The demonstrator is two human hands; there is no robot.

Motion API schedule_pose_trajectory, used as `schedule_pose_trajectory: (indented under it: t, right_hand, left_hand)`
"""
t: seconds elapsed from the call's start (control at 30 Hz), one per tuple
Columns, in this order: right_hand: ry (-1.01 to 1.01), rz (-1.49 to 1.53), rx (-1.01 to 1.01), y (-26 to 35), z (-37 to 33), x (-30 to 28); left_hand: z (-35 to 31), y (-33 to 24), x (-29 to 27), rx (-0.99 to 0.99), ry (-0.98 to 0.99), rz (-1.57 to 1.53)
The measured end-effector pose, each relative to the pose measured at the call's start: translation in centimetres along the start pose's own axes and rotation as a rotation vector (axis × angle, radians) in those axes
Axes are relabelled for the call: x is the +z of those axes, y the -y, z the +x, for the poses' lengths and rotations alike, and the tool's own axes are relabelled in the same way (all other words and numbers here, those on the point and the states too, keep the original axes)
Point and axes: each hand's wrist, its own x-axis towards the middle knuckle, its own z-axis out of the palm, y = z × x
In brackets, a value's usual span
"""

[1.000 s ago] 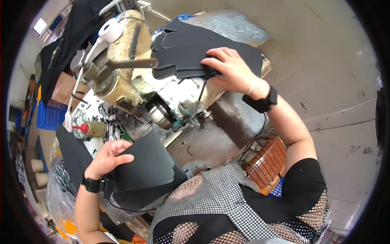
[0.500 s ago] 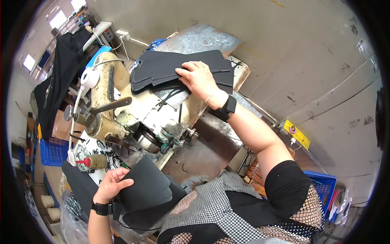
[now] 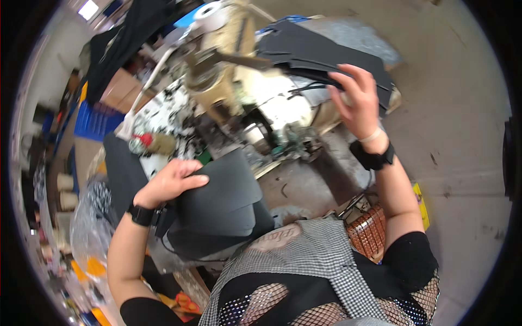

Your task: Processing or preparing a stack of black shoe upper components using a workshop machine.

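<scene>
My left hand [image 3: 171, 182] grips thin black panels [image 3: 223, 187] at their upper left edge, thumb on top. Those panels have rounded corners and overlap one another just in front of my body. At the far right, a stack of larger black cut pieces [image 3: 331, 51] lies on the sewing machine's bed. My right hand [image 3: 356, 103] hovers by the near edge of that stack with its fingers apart and nothing visible in them. Between the hands stands the cream industrial sewing machine [image 3: 212, 89], slightly blurred, its metal lever [image 3: 239, 58] sticking out to the right.
A small bottle with a red cap [image 3: 157, 143] lies on the littered worktop left of the machine. Farther left are a blue crate [image 3: 98, 120], a cardboard box [image 3: 124, 91] and a clear plastic bag [image 3: 95, 223]. A wall [image 3: 462, 136] rises on the right.
My right hand has come off the top of the stack to its near edge, fingers spreading. My left hand keeps its hold on the panels. The whole view has shifted.
</scene>
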Motion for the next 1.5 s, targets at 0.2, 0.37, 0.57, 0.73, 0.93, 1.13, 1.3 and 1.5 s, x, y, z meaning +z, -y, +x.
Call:
schedule_pose_trajectory:
  t: [0.2, 0.37, 0.57, 0.73, 0.93, 1.13, 1.3, 1.5]
  right_hand:
    - [0.099, 0.176, -0.156, 2.2, -0.8, -1.5]
    - [0.430, 0.384, -0.350, 6.1, -2.4, -0.7]
    - [0.313, 0.364, -0.351, 3.6, 1.3, -0.7]
    - [0.595, 0.618, 0.421, -4.6, 4.9, -4.9]
    - [0.463, -0.023, 0.353, -10.6, 5.1, -4.5]
    - [0.639, 0.381, -0.248, 3.9, 0.3, -1.2]
    - [0.435, 0.363, -0.375, 2.8, 2.5, -0.9]
    - [0.678, 0.686, 0.489, -7.7, 6.8, -6.1]
  left_hand:
    - [-0.6, 0.3, -0.9, -0.044, 0.033, -0.008]
    - [1.9, -0.2, -0.6, -0.009, 0.072, 0.028]
    - [2.6, -1.1, -0.7, 0.042, 0.142, 0.020]
    - [0.6, -0.4, -1.6, 0.006, 0.141, 0.022]
    - [0.4, 0.5, -2.3, 0.006, 0.081, -0.066]
    - [2.4, -0.1, -0.9, 0.038, 0.046, -0.018]
    - [2.3, -1.2, -0.6, -0.027, 0.082, 0.018]
    - [0.6, -0.6, -1.7, -0.048, 0.170, 0.124]
